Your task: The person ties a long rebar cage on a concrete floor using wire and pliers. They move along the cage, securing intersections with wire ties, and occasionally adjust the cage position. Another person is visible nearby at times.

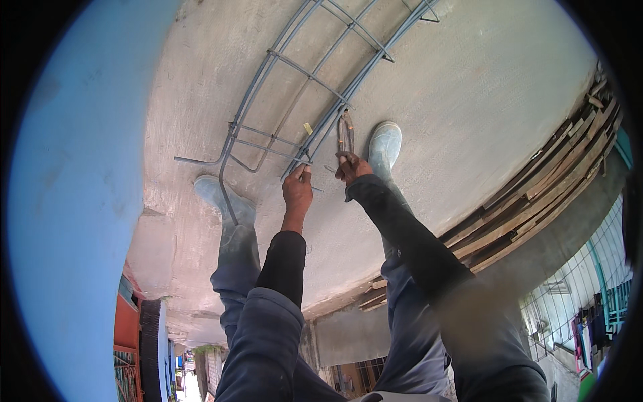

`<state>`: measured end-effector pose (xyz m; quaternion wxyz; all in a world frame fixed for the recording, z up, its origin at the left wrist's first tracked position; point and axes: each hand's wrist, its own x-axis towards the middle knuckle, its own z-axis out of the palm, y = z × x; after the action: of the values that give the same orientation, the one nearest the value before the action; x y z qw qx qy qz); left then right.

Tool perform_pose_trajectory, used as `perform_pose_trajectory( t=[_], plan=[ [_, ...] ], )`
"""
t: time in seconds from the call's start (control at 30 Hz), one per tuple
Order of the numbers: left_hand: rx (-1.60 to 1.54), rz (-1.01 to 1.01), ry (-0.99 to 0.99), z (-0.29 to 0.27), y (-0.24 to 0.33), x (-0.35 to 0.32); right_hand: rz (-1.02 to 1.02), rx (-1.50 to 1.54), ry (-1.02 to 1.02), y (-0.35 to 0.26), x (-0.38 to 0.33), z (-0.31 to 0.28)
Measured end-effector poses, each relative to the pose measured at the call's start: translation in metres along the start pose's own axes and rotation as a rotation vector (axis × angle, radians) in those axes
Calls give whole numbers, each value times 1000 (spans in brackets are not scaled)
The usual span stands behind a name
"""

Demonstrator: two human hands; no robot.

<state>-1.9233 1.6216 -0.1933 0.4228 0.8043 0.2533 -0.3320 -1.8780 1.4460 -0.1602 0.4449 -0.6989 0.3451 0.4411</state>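
Observation:
A long rebar cage [310, 76] of grey bars and cross ties rises from in front of me toward the upper edge. My left hand [298, 193] pinches the near right corner of this cage, thumb and fingers closed around a bar end or tie there. Whether a thin wire is also between those fingertips cannot be made out. Just right of it, my right hand [351, 167] is closed on the lower end of a narrow, rust-brown, two-armed thing [345, 130], like pincers or a folded wire bundle. Its far tip lies beside the cage's right bars.
My grey rubber boots stand on the concrete floor [462, 127], the left boot [228, 201] next to a bent bar end, the right boot [386, 144] beyond my right hand. Stacked wooden planks [529, 194] line the right. A blue wall [80, 201] runs along the left.

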Motion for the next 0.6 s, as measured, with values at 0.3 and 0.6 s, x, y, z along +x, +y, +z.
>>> perform_pose_trajectory(
  t=[0.3, 0.6],
  plan=[
    [-167, 67, -17, 10, 13, 4, 251, 323, -9, 55, -22, -20],
    [-115, -110, -12, -7, 8, 1, 376, 779, -193, 32, -43, -9]
  ],
)
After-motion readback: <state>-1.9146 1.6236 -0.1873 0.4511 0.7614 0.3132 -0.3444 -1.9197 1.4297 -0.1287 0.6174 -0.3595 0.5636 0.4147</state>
